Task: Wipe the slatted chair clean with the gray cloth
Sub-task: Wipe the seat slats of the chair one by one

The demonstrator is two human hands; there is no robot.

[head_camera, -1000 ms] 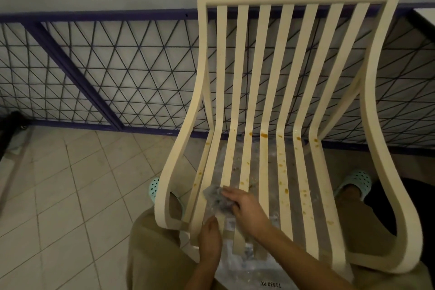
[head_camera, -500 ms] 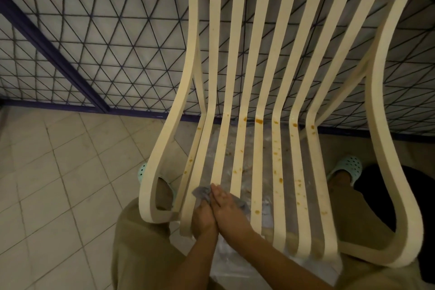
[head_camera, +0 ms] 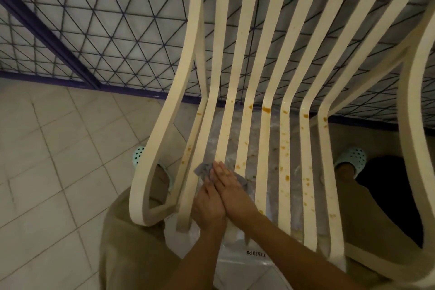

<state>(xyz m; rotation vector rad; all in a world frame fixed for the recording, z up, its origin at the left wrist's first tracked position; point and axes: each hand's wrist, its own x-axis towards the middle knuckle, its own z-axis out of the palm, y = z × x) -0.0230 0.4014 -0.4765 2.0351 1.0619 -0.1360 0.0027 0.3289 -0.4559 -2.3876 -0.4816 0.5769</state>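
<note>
The cream slatted chair fills the view, its seat slats spotted with orange-brown stains. A small gray cloth lies on the left seat slats, mostly covered by my hands. My right hand lies flat on the cloth with straight fingers and presses it onto the slats. My left hand lies right beside it, touching it, fingers stretched toward the cloth's near edge. Only the cloth's far corner and a strip at the right of my right hand show.
A clear plastic sheet with a printed label lies under the chair. A wire-mesh fence with a purple frame stands behind it. Beige floor tiles spread to the left. My feet in mint clogs flank the chair.
The view has moved closer and lower over the seat. My left hand came up from the slat's front end to lie beside my right hand, and both slid forward with the cloth.
</note>
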